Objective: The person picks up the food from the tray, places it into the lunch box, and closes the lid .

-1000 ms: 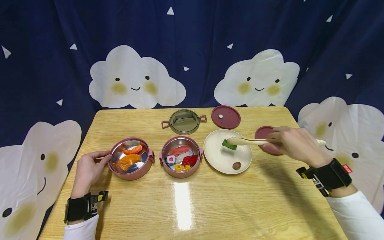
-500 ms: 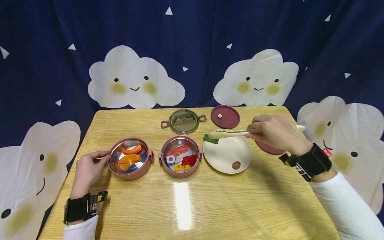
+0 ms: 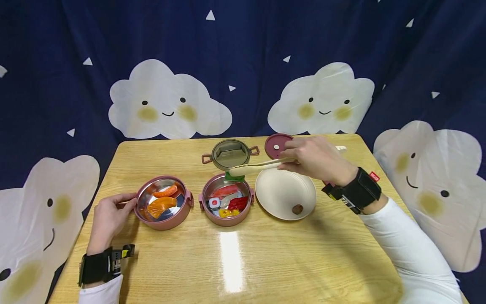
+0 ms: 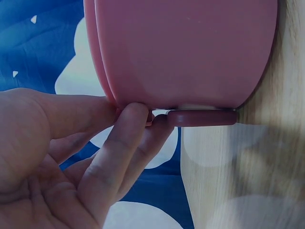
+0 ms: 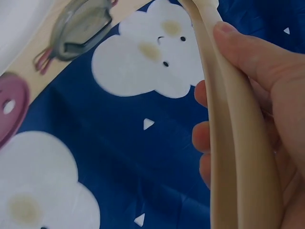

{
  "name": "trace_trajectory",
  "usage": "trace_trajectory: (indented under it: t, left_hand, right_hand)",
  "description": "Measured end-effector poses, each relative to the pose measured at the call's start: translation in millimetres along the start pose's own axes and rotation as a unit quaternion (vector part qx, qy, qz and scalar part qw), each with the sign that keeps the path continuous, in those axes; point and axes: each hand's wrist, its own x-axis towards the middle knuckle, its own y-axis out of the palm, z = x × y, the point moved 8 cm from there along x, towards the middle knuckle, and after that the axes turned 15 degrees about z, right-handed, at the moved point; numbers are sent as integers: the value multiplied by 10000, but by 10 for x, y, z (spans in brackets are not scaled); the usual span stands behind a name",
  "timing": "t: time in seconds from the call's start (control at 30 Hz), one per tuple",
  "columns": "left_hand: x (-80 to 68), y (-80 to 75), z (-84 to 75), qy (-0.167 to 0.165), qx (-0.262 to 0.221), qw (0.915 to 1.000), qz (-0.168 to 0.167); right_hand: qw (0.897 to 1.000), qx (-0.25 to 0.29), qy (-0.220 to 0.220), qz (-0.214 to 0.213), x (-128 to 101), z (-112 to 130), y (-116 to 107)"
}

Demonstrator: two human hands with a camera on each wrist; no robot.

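Note:
My left hand [image 3: 110,217] pinches the side handle of a pink pot [image 3: 167,223] at the left of the table; the left wrist view shows thumb and fingers at that handle [image 4: 148,117]. Two orange salmon-like pieces [image 3: 161,206] lie inside this pot. My right hand [image 3: 311,158] grips cream tongs [image 3: 262,168], their tips closed on a green vegetable piece [image 3: 235,177]. That piece is over the far rim of a second pink pot [image 3: 227,221]. Inside the second pot lie a sushi roll [image 3: 214,203], a red piece [image 3: 238,203], a yellow piece [image 3: 229,213] and other food pieces.
A cream plate [image 3: 282,192] right of the second pot bears a small brown piece [image 3: 298,209]. Behind the pots lies a see-through lid [image 3: 230,154] with two handles. A maroon lid [image 3: 272,145] sits beside it, partly behind my right hand. Another maroon disc is mostly hidden by my right arm.
My right hand has carried the green piece in the tongs leftward, from above the plate to the second pot's far rim. My left hand has stayed on the left pot.

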Motion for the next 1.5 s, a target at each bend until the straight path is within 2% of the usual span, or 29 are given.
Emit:
trace_trajectory:
  t: [0.3,0.57,1.0,1.2,1.5]
  left_hand:
    - [-8,8,6,-52,-14,10000,14]
    - [-6,20,22,-177,-6,9998,71]
    - [-14,23,34,-163,14,9998,113]
    - [-23,20,38,-184,52,9998,78]
    - [-17,15,31,-208,99,9997,63]
  right_hand:
    - [9990,202,-393,-27,422,207,-55]
    - [9972,43,-748,-6,774,413,-17]
    - [9930,-166,-1067,488,1247,799,70]
    - [9904,-308,-1065,829,1405,942,145]
    - [9834,-509,-1292,1167,1598,1194,341]
